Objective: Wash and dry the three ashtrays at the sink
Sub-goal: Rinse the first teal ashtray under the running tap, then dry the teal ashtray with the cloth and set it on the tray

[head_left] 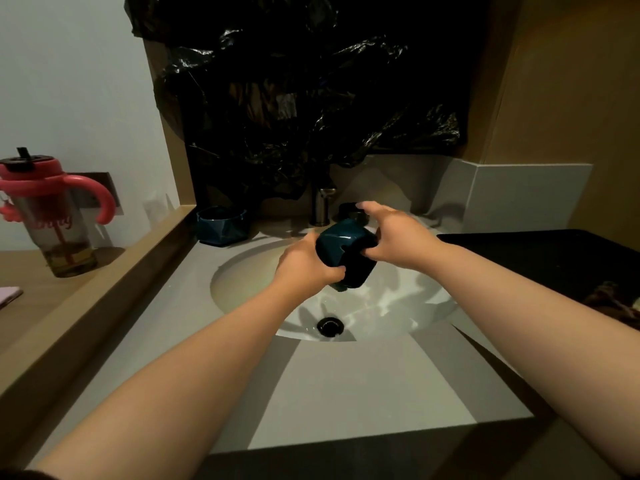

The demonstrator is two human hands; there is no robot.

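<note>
Ashtray (346, 254) over sink (242, 271) so drips fall in | left grip (304, 263) clasps its base | right grip (388, 233) clasps its rim, tilting it.

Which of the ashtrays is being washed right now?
The dark teal ashtray gripped by the left hand and right hand over the basin. The other teal ashtray sits untouched on the counter at back left.

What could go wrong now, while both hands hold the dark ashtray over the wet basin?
1. The ashtray is held in the air by the left hand and right hand; if wet, it may slip and chip in the basin.
2. An elbow swing could perhaps knock the second ashtray sitting on the counter.
</note>
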